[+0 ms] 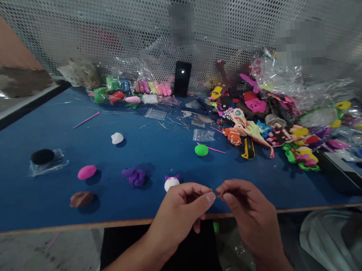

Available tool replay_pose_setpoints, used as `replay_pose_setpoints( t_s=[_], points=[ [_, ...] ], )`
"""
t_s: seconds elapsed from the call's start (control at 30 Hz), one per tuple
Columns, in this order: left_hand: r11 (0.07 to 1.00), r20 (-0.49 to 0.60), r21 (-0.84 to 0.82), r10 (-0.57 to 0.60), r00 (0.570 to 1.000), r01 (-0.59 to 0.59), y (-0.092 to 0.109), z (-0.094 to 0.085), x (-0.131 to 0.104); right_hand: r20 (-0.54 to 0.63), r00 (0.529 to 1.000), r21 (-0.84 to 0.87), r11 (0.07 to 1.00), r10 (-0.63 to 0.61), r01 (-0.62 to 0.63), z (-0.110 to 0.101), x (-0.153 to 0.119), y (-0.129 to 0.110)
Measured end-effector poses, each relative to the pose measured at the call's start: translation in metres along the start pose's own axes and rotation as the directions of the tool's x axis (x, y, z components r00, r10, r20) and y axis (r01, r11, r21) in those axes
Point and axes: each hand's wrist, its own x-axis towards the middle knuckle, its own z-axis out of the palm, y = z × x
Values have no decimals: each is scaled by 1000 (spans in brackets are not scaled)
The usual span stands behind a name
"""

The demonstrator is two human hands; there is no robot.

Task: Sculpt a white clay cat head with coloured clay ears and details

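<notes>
Well left of the fingers (199, 206) lies brown clay (82, 199); nearer, purple clay (134, 176). A white ball (171, 183) with purple ears sits just beyond the left hand (181, 214). Both it and the right hand (254, 212) nearly close thumb to forefinger; whether they pinch anything, I cannot tell.

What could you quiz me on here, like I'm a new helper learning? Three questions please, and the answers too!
1. True or false: the bright green lump lies to the right of the purple lump, as you look at the picture.
2. How many pointed tips stick up from the white ball that the left hand partly hides?
3. How are the left hand and the right hand placed?
A) Far apart
B) Fingertips close together
C) Both flat on the table

Key:
1. True
2. Two
3. B
</notes>
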Motion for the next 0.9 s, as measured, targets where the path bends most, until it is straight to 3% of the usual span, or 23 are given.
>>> replay_pose_setpoints(
  t_s=[0.47,0.9],
  points=[
    [998,-9,57,20,1000,-19,-1,1,2,106,994,8,1000,26,-27,-3,-1,2],
    [995,-8,96,15,1000,-14,-2,3,-1,115,991,186,978,75,-96,0,-3,7]
  ],
)
